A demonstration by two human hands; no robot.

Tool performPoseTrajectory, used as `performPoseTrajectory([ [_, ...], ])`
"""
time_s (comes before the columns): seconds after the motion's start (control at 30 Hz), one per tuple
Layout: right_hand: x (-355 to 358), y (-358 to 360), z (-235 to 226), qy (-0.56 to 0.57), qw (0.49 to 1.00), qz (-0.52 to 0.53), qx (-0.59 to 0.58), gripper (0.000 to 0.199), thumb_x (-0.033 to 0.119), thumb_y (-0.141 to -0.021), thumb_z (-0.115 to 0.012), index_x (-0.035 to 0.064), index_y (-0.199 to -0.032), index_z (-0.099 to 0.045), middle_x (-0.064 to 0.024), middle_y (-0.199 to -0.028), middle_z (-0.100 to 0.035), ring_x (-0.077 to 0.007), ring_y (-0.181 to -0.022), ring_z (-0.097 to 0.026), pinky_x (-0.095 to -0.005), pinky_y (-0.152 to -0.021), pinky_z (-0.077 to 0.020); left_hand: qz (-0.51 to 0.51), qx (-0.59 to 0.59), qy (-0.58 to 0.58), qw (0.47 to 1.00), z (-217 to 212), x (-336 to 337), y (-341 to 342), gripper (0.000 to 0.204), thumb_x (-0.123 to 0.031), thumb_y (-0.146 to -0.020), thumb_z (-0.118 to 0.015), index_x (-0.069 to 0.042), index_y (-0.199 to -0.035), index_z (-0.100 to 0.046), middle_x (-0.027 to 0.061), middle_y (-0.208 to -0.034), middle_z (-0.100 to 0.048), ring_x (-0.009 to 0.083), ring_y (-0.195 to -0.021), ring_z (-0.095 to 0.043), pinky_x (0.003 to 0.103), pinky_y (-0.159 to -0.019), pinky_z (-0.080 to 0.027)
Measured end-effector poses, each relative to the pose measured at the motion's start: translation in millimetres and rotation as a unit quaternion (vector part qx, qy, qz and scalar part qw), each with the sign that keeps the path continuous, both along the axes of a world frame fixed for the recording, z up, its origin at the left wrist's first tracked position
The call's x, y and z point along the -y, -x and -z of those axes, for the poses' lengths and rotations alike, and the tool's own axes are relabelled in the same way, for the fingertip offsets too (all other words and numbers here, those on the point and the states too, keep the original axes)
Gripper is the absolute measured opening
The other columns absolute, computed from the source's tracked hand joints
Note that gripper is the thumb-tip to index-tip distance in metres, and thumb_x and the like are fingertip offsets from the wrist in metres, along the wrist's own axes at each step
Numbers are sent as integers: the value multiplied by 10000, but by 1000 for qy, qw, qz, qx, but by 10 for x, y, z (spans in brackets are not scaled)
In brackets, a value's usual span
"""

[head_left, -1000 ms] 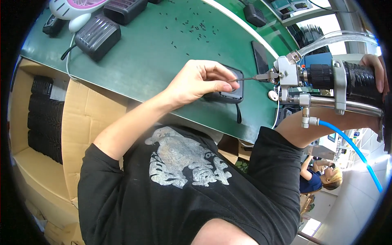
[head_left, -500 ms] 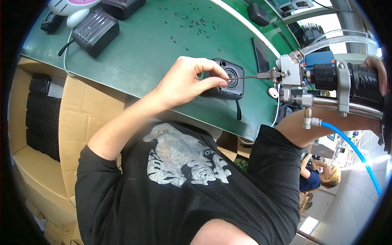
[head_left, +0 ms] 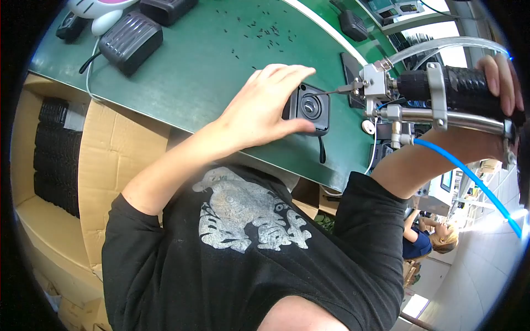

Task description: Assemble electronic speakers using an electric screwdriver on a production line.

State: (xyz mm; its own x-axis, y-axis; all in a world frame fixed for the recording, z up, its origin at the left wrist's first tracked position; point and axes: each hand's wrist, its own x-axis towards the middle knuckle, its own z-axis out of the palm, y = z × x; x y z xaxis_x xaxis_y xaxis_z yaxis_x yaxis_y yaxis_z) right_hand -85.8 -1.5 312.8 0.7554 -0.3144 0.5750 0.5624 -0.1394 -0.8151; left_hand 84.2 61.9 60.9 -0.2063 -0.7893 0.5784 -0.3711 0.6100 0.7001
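Observation:
A small black box with a round speaker-like face [head_left: 313,107] lies on the green table, its wrist strap hanging down at the near side. My left hand [head_left: 262,107] is spread at the box's left side. Its thumb reaches over the near edge and its fingers stretch past the far edge; whether they press on it cannot be told. My right hand [head_left: 501,85] is wrapped round the black grip of a screwdriver with air hoses [head_left: 469,88]. The tool's thin bit points left, with its tip over the upper part of the box's face.
Several loose black screws [head_left: 270,34] are scattered on the table [head_left: 182,83] farther off. Two ribbed black boxes [head_left: 130,43] stand at the far left. A dark flat device [head_left: 350,77] lies behind the tool. An open carton [head_left: 118,182] holds black parts at left; a person [head_left: 428,237] is at right.
My left fingers have let go of the bit tip and spread apart at the box. The screwdriver has shifted left and up, its tip now on the far part of the face.

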Motion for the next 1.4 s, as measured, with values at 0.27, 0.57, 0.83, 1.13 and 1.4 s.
performPoseTrajectory([
  [0.27, 110, -87, 155, 135, 974, 178, 24, 639, 614, -965, -427, -8, -1074, -525, -119, -843, -589, -244, -662, -620, -414, -581, -527, 53, -1, -130, 990, 233, 53, 52, 936, -398, -716, -824, 41, -1411, -377, 242, -1407, -444, 372, -1332, -415, 412, -1120, -336],
  [0.57, 146, -107, 165, 448, 755, 465, -114, 641, 627, -966, -406, 2, -1039, -528, -104, -801, -573, -235, -635, -614, -395, -548, -515, 59, 26, -158, 985, 141, 64, -24, 894, -400, -713, -823, 37, -1379, -418, 230, -1394, -465, 364, -1309, -443, 414, -1108, -346],
  [0.83, 192, -85, 534, -11, 981, 186, -47, 364, 404, -858, -603, 50, -927, -556, -46, -738, -553, -140, -614, -535, -318, -657, -422, 48, 25, -111, 992, 184, 63, -8, 896, -426, -712, -817, 40, -1369, -424, 234, -1384, -472, 366, -1296, -452, 436, -1097, -351],
  [1.13, 164, 175, 122, 63, 983, 172, 28, 587, 568, -765, -692, 71, -1007, -493, -32, -744, -555, -141, -653, -573, -315, -672, -433, 36, 41, -126, 991, 175, 99, 8, 904, -422, -699, -827, 24, -1375, -424, 209, -1366, -493, 366, -1272, -470, 430, -1086, -369],
  [1.4, -219, 63, -402, 199, 960, 131, -148, 650, 644, -964, -378, 12, -990, -526, -112, -753, -559, -223, -559, -591, -362, -423, -496, 42, 98, -90, 990, 151, 187, -27, 919, -460, -684, -825, -5, -1377, -431, 179, -1326, -521, 361, -1219, -507, 431, -1052, -411],
])
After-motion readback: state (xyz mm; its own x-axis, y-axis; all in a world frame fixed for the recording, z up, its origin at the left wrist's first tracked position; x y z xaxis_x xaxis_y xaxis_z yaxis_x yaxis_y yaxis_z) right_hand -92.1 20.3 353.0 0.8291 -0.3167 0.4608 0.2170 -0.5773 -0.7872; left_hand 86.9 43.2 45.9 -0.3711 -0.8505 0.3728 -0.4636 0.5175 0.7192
